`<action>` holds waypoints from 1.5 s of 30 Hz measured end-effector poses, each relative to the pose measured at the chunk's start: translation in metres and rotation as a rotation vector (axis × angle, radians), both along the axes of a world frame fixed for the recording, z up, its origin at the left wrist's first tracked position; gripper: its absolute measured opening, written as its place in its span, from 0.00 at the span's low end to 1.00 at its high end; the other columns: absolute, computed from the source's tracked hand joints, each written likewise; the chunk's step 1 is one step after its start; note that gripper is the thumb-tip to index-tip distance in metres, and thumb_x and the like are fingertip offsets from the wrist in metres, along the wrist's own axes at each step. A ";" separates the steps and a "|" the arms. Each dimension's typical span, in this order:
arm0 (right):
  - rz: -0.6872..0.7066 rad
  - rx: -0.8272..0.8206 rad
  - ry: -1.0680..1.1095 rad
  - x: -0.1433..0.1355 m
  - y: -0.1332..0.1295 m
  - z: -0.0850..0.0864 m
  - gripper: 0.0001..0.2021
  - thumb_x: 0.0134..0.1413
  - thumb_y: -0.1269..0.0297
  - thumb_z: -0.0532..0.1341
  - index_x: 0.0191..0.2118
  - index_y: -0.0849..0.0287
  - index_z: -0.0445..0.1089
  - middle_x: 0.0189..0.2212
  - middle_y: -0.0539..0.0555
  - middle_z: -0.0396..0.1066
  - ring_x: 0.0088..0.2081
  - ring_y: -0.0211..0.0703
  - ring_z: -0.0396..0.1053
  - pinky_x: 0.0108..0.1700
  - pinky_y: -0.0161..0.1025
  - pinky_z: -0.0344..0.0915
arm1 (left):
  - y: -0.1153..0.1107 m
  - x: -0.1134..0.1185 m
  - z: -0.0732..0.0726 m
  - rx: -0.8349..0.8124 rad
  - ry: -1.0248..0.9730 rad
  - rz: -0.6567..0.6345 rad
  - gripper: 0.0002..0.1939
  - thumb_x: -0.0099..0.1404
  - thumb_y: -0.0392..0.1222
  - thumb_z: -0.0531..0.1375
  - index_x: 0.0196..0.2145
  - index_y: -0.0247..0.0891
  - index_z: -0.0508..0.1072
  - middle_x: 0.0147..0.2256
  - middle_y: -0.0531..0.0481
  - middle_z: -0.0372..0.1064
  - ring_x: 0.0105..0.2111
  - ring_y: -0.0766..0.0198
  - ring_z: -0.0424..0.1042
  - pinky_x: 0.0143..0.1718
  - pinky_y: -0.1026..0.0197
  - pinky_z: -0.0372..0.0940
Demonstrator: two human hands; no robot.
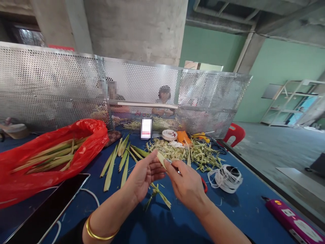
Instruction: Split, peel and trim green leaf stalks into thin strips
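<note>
Between my hands is a pale strip of leaf, like a corn husk (161,158). My left hand (145,176), a gold bangle on its wrist, pinches the strip near its upper end, the other fingers curled behind. My right hand (186,181) is closed beside it, fingertips at the strip's lower end. A red-handled pair of scissors (204,185) sticks out past my right hand, with a glint of metal between the fingers; most of it is hidden. Below my hands a small tied bundle of husk (157,195) lies on the blue table (162,225).
Several long husk leaves (110,173) lie left, near a red plastic bag (99,130) of leaves. Behind are husk scraps (205,156), a tape roll (169,135) and a lit phone (146,128). White ribbon (228,178) sits right; a tablet (53,206) lies front left. A perforated metal screen (142,81) stands behind.
</note>
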State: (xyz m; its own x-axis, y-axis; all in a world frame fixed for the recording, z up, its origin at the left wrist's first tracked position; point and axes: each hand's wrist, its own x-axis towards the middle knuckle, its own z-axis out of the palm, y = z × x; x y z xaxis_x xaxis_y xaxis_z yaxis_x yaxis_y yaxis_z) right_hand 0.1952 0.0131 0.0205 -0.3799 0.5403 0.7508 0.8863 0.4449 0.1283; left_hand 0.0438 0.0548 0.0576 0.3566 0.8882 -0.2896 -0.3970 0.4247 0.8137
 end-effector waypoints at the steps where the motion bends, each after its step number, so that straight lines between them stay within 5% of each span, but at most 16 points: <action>1: 0.002 -0.002 -0.005 0.000 -0.001 0.000 0.17 0.60 0.70 0.52 0.54 0.62 0.64 0.34 0.59 0.69 0.30 0.44 0.66 0.27 0.38 0.60 | -0.001 0.001 -0.001 0.028 0.019 0.007 0.12 0.56 0.45 0.63 0.27 0.31 0.73 0.25 0.46 0.73 0.23 0.66 0.72 0.23 0.67 0.68; 9: 0.009 0.066 0.237 0.001 0.000 -0.006 0.18 0.59 0.73 0.53 0.55 0.66 0.60 0.39 0.61 0.73 0.37 0.46 0.71 0.37 0.40 0.67 | 0.002 -0.002 0.002 0.102 0.061 0.205 0.02 0.58 0.31 0.61 0.27 0.32 0.71 0.25 0.48 0.73 0.22 0.70 0.72 0.25 0.70 0.69; 16: 0.140 -0.088 0.491 0.001 -0.008 -0.004 0.17 0.57 0.71 0.53 0.53 0.61 0.61 0.36 0.57 0.73 0.37 0.45 0.71 0.40 0.41 0.67 | 0.007 -0.004 0.004 0.203 0.056 0.364 0.03 0.55 0.33 0.63 0.26 0.33 0.71 0.25 0.50 0.71 0.23 0.70 0.72 0.24 0.70 0.68; 20: 0.190 -0.266 0.860 -0.001 -0.009 0.006 0.13 0.60 0.63 0.50 0.45 0.58 0.67 0.38 0.57 0.71 0.40 0.45 0.69 0.40 0.40 0.66 | 0.004 -0.001 0.003 0.381 0.157 0.318 0.07 0.52 0.39 0.65 0.26 0.34 0.71 0.24 0.52 0.71 0.23 0.68 0.71 0.26 0.68 0.69; 26: 0.257 -0.709 1.223 -0.008 0.003 0.008 0.11 0.48 0.57 0.63 0.34 0.60 0.72 0.28 0.53 0.74 0.32 0.44 0.69 0.35 0.38 0.65 | -0.006 0.007 0.000 0.492 0.293 0.241 0.07 0.52 0.41 0.63 0.25 0.35 0.71 0.23 0.52 0.72 0.23 0.67 0.70 0.26 0.66 0.68; 30: 0.261 -0.730 1.236 -0.010 0.002 0.008 0.09 0.49 0.60 0.62 0.26 0.60 0.72 0.22 0.50 0.70 0.27 0.39 0.65 0.31 0.34 0.59 | -0.004 0.006 -0.003 0.401 0.226 0.237 0.08 0.50 0.41 0.65 0.25 0.35 0.70 0.24 0.52 0.72 0.24 0.67 0.71 0.23 0.68 0.67; 37: 0.272 -0.726 1.512 -0.008 0.003 0.006 0.10 0.44 0.58 0.65 0.26 0.60 0.71 0.23 0.49 0.68 0.28 0.38 0.62 0.32 0.33 0.57 | 0.000 0.004 -0.004 0.260 0.041 0.323 0.12 0.46 0.40 0.68 0.25 0.34 0.70 0.26 0.52 0.71 0.26 0.68 0.71 0.25 0.69 0.68; 45: 0.402 -0.816 1.649 -0.015 0.001 0.007 0.14 0.41 0.56 0.68 0.32 0.61 0.73 0.29 0.51 0.72 0.33 0.39 0.66 0.37 0.35 0.61 | -0.004 0.009 -0.008 0.378 0.147 0.268 0.10 0.51 0.42 0.66 0.26 0.35 0.71 0.26 0.52 0.72 0.27 0.67 0.71 0.26 0.68 0.66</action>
